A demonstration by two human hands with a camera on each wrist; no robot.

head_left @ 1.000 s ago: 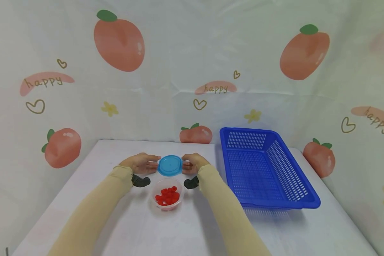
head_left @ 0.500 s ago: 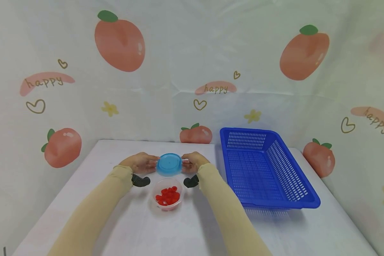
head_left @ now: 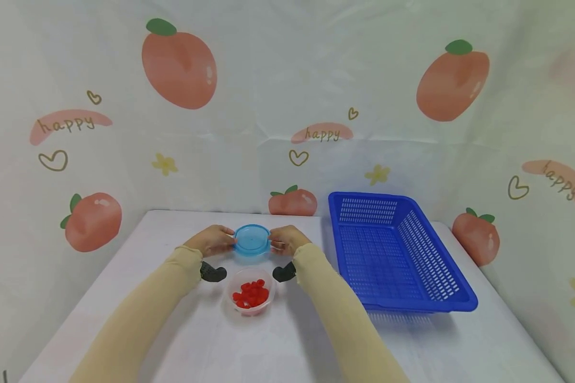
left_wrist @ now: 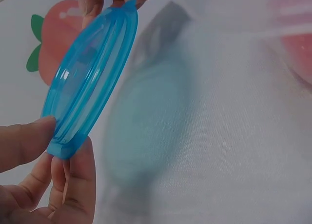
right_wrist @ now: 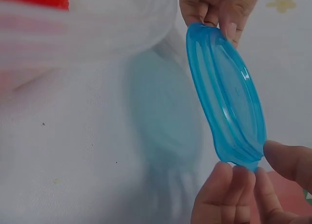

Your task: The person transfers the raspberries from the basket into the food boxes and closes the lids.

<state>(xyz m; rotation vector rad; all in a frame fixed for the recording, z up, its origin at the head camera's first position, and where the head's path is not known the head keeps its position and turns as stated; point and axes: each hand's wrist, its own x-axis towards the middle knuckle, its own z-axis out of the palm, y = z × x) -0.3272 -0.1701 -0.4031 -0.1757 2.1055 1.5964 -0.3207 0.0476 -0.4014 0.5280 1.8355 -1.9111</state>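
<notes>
A translucent blue round lid (head_left: pixel 252 239) is held up between both hands, above the table and just beyond the bowl. My left hand (head_left: pixel 214 241) pinches its left edge; in the left wrist view the thumb lies on one face and the fingers on the other. On the opposite edge my right hand (head_left: pixel 287 240) pinches the lid (right_wrist: pixel 226 94) the same way, at a small tab. Nearer to me stands a clear round plastic bowl (head_left: pixel 230 300) with several small red pieces (head_left: pixel 252 293) inside, its top uncovered. The lid's bluish shadow falls on the table in both wrist views.
To the right, a large blue perforated basket (head_left: pixel 337 250) stands on the white table (head_left: pixel 211 346). Behind the table hangs a white curtain (head_left: pixel 249 80) printed with peaches, hearts and the word "happy".
Both hands have raised the lid a little and moved it slightly away from the bowl. Their fingers have closed in on its edges. The bowl and the basket stay put.
</notes>
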